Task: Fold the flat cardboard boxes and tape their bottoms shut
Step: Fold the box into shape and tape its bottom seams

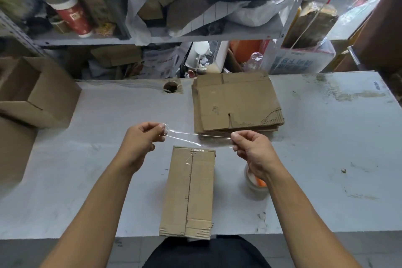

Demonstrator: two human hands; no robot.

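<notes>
A folded brown cardboard box stands on the grey table right in front of me, its closed flaps facing up with a seam down the middle. Above its far end I hold a strip of clear tape stretched between both hands. My left hand pinches the strip's left end. My right hand pinches the right end. A stack of flat cardboard boxes lies behind, toward the table's back. A tape roll with an orange core sits on the table under my right wrist, partly hidden.
Two assembled open boxes stand at the table's left edge. A round cable hole is in the table's back. Cluttered shelves with bags, cartons and bottles rise behind the table. The table's near edge is at my waist.
</notes>
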